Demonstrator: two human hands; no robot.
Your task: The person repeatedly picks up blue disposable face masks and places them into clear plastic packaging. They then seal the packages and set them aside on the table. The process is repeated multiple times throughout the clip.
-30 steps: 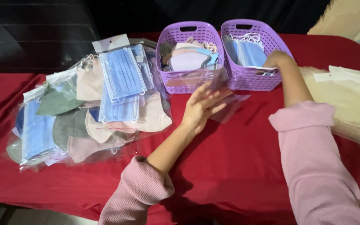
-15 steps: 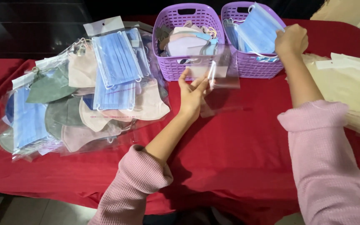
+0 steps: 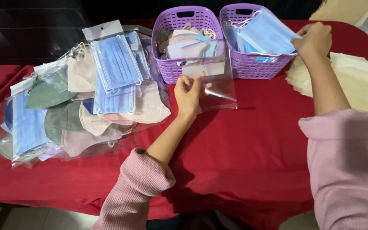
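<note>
Clear plastic sleeve [image 3: 211, 81] with white header strip, upright before two purple baskets [image 3: 188, 42], pinched by left hand [image 3: 189, 91]; right hand [image 3: 314, 40] grips a blue surgical mask [image 3: 265, 36] over the right basket — bagged masks [image 3: 86, 98] heaped leftward on red tablecloth [image 3: 243, 145].

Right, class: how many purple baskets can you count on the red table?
2. The left basket stands behind the left hand; the right basket stands beside it, by the right hand. None looks hidden.
</note>
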